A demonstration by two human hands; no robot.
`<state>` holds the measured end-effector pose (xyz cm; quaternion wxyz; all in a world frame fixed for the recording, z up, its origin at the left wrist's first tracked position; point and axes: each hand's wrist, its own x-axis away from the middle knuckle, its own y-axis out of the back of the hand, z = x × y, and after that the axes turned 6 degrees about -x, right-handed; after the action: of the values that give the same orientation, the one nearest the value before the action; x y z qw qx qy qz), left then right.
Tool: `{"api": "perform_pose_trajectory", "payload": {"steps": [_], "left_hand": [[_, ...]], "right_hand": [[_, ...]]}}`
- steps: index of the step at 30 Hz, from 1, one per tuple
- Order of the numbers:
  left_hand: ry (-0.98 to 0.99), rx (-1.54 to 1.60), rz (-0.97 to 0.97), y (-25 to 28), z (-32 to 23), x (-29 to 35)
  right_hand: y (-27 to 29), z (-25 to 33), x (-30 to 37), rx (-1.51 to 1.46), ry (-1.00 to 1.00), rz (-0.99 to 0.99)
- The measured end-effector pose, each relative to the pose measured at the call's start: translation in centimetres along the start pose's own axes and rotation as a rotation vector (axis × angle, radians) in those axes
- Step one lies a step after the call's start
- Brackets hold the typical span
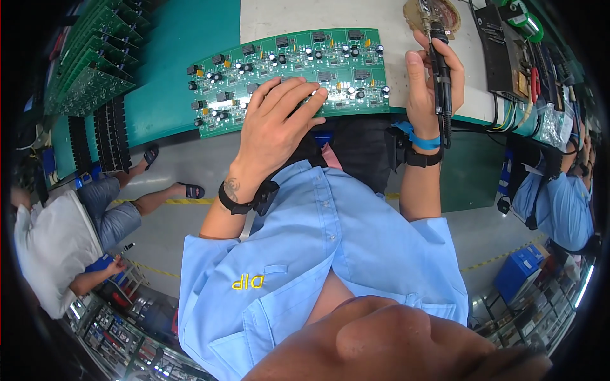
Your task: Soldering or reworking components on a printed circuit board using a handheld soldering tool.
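Note:
A long green circuit board panel (356,60) lies on the bench in front of me, carrying rows of black relays, round capacitors and small yellow parts. My left hand (276,124) rests palm down over its near middle edge, fingers stretched out across the parts and hiding some of them. To the right of the panel, my right hand (419,95) is wrapped around a black soldering iron (440,79) with a cord hanging down. Its metal end points away from me, over a round brownish dish (452,16); whether the tip touches the dish I cannot tell.
Several green boards (95,79) stand upright at the far left, behind black slotted rack strips (113,136). On the right are a black box (495,47), a green solder spool (526,25), red-handled pliers (534,82) and a clear plastic bag (556,127). People are on both sides.

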<state>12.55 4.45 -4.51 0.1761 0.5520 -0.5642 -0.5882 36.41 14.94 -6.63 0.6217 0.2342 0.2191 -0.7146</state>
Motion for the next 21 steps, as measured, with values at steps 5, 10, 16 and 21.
{"api": "perform_pose_trajectory", "payload": {"steps": [5, 10, 16, 21], "left_hand": [[-0.003, -0.018, 0.004, 0.2, 0.0, -0.2], [-0.014, -0.014, 0.018, 0.6, 0.0, -0.5], [-0.039, -0.001, 0.042, 2.2, 0.0, -1.9], [-0.025, 0.009, 0.093, 3.8, -0.2, -3.4]], "right_hand": [[-0.1, 0.1, 0.0, 0.006, -0.004, -0.001], [0.0, 0.0, -0.1, -0.004, -0.003, 0.002], [0.0, 0.0, 0.0, -0.01, -0.022, -0.005], [0.1, -0.1, -0.1, 0.01, -0.021, -0.001]]}}
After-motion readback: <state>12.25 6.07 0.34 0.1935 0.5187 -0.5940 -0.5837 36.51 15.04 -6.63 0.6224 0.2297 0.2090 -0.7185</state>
